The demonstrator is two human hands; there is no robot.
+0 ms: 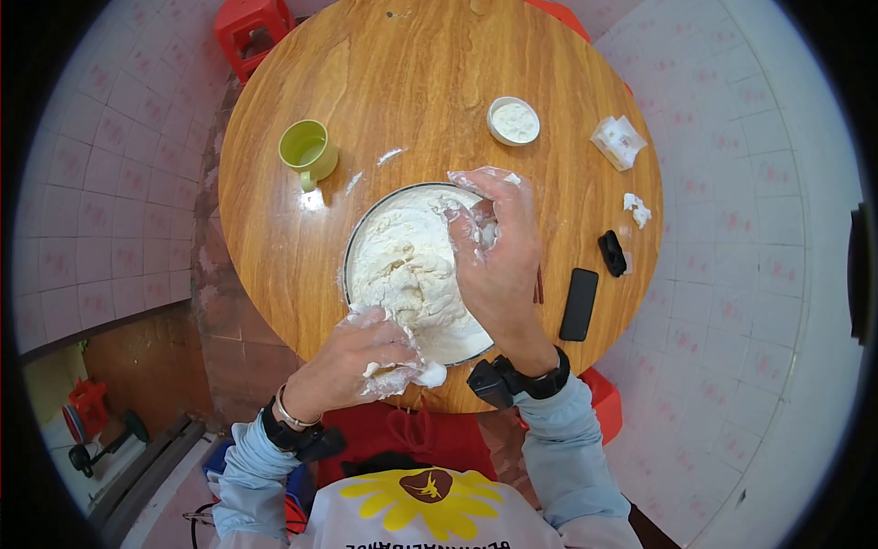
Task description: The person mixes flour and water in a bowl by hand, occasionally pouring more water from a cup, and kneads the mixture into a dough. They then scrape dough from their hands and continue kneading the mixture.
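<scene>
A round basin [347,265] with a dark rim line sits near the table's front edge. Flour [402,265] fills it, clumped and cracked in the middle. At its near-left side my left hand [366,359] straddles the rim, fingers bent over the flour and thumb low outside; a white lump [430,373] shows by the thumb. My right hand [503,242] curls around the right rim, thumb toward the flour and fingers at the far edge. White powder coats both hands, and parts of their grips are hidden.
A yellow-green mug [306,146] stands left on the wooden table [393,82]. Beyond the basin is a white bowl [514,122] of flour. To the right lie a plastic bag [619,143], a crumpled white scrap [637,210], a black case [613,253] and a phone [579,305].
</scene>
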